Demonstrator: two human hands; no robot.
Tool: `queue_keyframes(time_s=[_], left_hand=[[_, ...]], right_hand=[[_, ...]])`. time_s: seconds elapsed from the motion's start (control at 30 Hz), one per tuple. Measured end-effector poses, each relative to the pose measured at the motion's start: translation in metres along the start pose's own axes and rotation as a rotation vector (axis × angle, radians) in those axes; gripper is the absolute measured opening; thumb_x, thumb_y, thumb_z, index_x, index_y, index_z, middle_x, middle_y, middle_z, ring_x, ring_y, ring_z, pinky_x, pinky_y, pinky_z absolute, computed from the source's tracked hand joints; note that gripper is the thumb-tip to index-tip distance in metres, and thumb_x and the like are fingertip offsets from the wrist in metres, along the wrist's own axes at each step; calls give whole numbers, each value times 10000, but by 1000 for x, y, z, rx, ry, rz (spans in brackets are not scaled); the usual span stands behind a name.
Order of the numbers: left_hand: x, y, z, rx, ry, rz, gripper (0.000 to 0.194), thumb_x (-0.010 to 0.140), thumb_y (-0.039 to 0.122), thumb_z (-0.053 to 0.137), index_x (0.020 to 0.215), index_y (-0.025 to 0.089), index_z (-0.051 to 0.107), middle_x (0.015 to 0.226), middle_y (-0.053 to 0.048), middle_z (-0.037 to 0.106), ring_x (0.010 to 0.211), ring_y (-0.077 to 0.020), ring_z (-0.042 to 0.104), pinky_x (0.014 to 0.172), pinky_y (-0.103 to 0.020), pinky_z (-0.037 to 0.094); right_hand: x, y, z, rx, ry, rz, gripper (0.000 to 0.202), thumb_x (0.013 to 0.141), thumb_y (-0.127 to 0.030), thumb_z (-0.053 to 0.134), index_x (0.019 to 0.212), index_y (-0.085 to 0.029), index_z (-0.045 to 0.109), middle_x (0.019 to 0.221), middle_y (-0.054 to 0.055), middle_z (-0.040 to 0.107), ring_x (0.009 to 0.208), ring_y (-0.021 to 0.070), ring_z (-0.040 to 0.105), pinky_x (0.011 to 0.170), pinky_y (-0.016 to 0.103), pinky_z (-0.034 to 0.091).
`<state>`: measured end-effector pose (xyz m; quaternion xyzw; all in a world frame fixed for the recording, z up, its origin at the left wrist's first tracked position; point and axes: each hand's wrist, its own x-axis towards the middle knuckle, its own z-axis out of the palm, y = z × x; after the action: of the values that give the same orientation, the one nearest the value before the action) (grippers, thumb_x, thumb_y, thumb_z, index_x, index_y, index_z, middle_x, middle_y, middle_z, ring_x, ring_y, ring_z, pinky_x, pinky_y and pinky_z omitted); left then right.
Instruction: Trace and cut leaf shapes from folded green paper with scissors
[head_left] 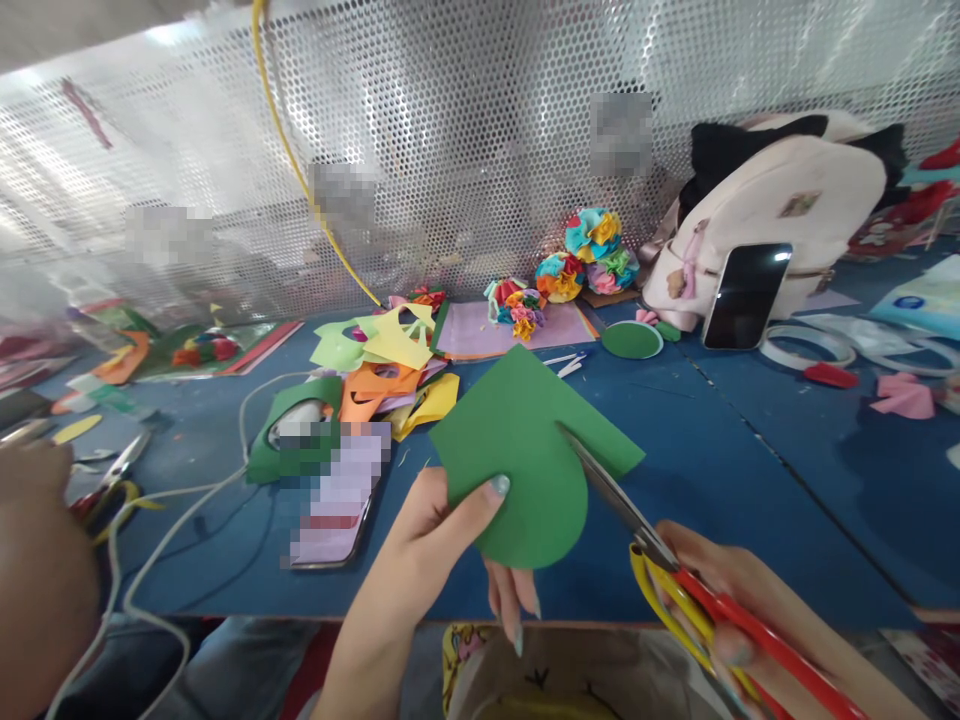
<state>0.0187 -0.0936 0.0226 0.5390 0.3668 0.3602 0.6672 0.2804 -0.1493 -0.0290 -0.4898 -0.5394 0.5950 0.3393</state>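
My left hand (pixel 450 530) pinches a sheet of green paper (pixel 525 440), thumb on top and fingers underneath. The paper's lower edge is rounded, and a curved cut runs up its right side, leaving a strip at the right partly separated. My right hand (pixel 720 590) is closed round the red and yellow handles of a pair of scissors (pixel 622 500). The scissors' blades point up and left, with their tips at the cut in the paper. Both hands are above the front part of the blue table (pixel 750 490).
A phone (pixel 337 500) and paper scraps (pixel 382 370) lie left of the paper. Another person's arm (pixel 45 560) is at far left near white cables. Paper flowers (pixel 592 240) stand behind; a backpack (pixel 780 210), upright phone (pixel 746 297) and tape rolls (pixel 806 350) are right.
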Motion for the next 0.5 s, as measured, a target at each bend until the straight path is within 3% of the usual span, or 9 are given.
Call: queue_keyframes(time_s=[0.07, 0.13, 0.23, 0.33, 0.5], left_hand=[[2, 2, 3, -3, 12, -4, 546, 982, 429, 616, 567, 83, 695, 570, -162, 727, 398, -170, 662, 415, -210, 518], [3, 3, 5, -10, 22, 3, 547, 977, 439, 623, 570, 84, 707, 561, -155, 723, 401, -179, 671, 410, -209, 516], [4, 2, 7, -20, 1, 24, 572, 993, 450, 596, 579, 77, 726, 554, -153, 719, 405, -185, 678, 407, -212, 520], [4, 0, 8, -16, 5, 50, 576, 990, 468, 598, 575, 90, 728, 563, -149, 725, 402, -177, 671, 409, -212, 523], [4, -2, 9, -22, 49, 73, 529, 984, 464, 604, 607, 123, 751, 564, -120, 729, 381, -172, 646, 405, -235, 535]], right_hand=[[1, -1, 2, 9, -11, -6, 753, 655, -954, 595, 880, -236, 640, 672, -5, 581, 493, 135, 522, 496, 275, 533], [0, -1, 3, 22, 3, -11, 734, 698, -931, 588, 927, -236, 641, 724, 9, 600, 513, 132, 524, 462, 254, 497], [-1, 2, 3, 42, 29, -26, 648, 769, -857, 617, 941, -233, 631, 751, 13, 601, 522, 125, 524, 484, 254, 499], [0, 7, 1, 49, 19, -39, 614, 732, -809, 713, 891, -224, 617, 695, -11, 560, 505, 118, 507, 521, 267, 520], [-6, 11, 5, 75, 41, -49, 600, 791, -794, 666, 1034, -247, 625, 773, 34, 601, 623, 180, 589, 506, 282, 515]])
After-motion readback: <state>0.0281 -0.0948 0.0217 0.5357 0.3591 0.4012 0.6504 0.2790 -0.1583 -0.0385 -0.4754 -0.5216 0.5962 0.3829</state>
